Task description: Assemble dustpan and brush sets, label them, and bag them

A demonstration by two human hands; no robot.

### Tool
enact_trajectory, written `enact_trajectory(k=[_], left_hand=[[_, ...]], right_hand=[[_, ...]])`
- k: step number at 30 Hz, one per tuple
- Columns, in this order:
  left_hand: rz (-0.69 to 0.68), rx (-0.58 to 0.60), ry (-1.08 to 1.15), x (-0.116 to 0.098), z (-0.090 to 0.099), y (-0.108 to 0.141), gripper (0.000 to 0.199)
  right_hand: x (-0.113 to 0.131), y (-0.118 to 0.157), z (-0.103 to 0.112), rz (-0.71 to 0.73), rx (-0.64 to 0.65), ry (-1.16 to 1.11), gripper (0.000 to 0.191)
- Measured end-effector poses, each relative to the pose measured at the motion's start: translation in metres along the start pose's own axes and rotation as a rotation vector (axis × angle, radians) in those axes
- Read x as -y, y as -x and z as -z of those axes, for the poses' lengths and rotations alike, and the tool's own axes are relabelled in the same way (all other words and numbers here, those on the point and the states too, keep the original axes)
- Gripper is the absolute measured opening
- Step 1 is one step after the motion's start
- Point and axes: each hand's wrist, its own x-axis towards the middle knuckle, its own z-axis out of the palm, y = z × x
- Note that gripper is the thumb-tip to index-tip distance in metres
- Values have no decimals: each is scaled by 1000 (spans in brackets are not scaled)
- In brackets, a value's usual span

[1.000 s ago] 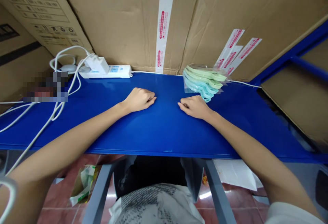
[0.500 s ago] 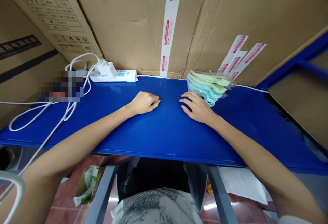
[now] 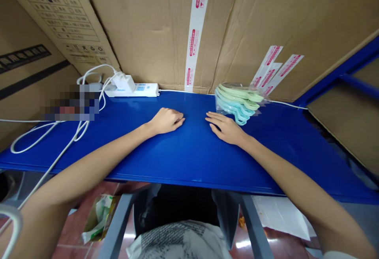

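Observation:
My left hand [image 3: 166, 121] rests on the blue tabletop [image 3: 177, 160] in a loose fist, fingers curled under and thumb alongside them. I see nothing in it. My right hand [image 3: 226, 128] lies palm down to the right of it, fingers stretched out, holding nothing. Just behind my right hand is a clear plastic bag with a stack of flat, looped pale green and light blue pieces [image 3: 237, 100]; their exact kind is hard to make out. The fingers are close to the bag's front edge, and I cannot tell whether they touch it.
A white power strip [image 3: 148, 89] with a plugged-in adapter [image 3: 123, 83] stands at the back left. White cables [image 3: 63, 154] loop over the left side, beside a blurred-out patch. Cardboard [image 3: 148, 34] walls the back. A blue metal frame [image 3: 340, 77] rises at the right.
My right hand has drawn slightly toward me, its fingers straighter and closer together. My left hand stays in place. The view has tilted up a little.

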Motion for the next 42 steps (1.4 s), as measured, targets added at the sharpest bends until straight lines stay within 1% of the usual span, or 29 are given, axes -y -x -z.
enact_trajectory(k=[3, 7, 9, 10, 11, 12, 13, 15, 16, 17, 19, 23, 29, 32, 35, 37, 39, 42], left_hand=[[-1, 5, -5, 0, 0, 0, 40], [-6, 1, -8, 0, 0, 0, 40], [-12, -8, -10, 0, 0, 0, 40], [-15, -11, -12, 0, 0, 0, 40], [-18, -12, -16, 0, 1, 0, 39], [-20, -9, -20, -1, 1, 0, 39], [-21, -3, -25, -1, 2, 0, 38], [-16, 13, -32, -2, 4, -1, 37], [-11, 19, -35, -3, 5, -1, 37], [-7, 24, -37, -3, 5, -1, 37], [-6, 27, -38, -3, 6, -1, 37], [-14, 14, -36, -2, 5, -1, 38], [-12, 14, -33, 1, 1, 0, 38], [-7, 16, -31, 0, 2, 0, 39], [-7, 16, -22, -1, 2, 0, 38], [-6, 12, -22, -1, 3, 0, 38], [-8, 11, -22, -1, 2, 0, 38], [-10, 10, -21, 0, 2, 0, 38]], right_hand=[[7, 0, 4, 120, -17, 62, 41], [18, -3, 11, 193, 2, 226, 37], [22, -2, 20, 218, 0, 335, 36], [24, -1, 27, 219, -22, 391, 35], [24, 1, 35, 201, -72, 448, 34], [25, 2, 45, 155, -145, 503, 33], [24, 5, 54, 80, -233, 557, 32], [20, 9, 72, -133, -403, 645, 30], [17, 11, 80, -238, -454, 675, 29], [14, 12, 85, -326, -475, 692, 29], [7, 14, 90, -441, -459, 701, 30], [0, 14, 87, -530, -449, 666, 27], [2, 12, 83, -541, -461, 708, 34], [3, 13, 81, -528, -473, 687, 38], [9, 15, 77, -498, -481, 656, 40], [15, 15, 72, -513, -480, 636, 42], [21, 14, 67, -534, -461, 611, 42], [26, 13, 60, -527, -415, 612, 40]])
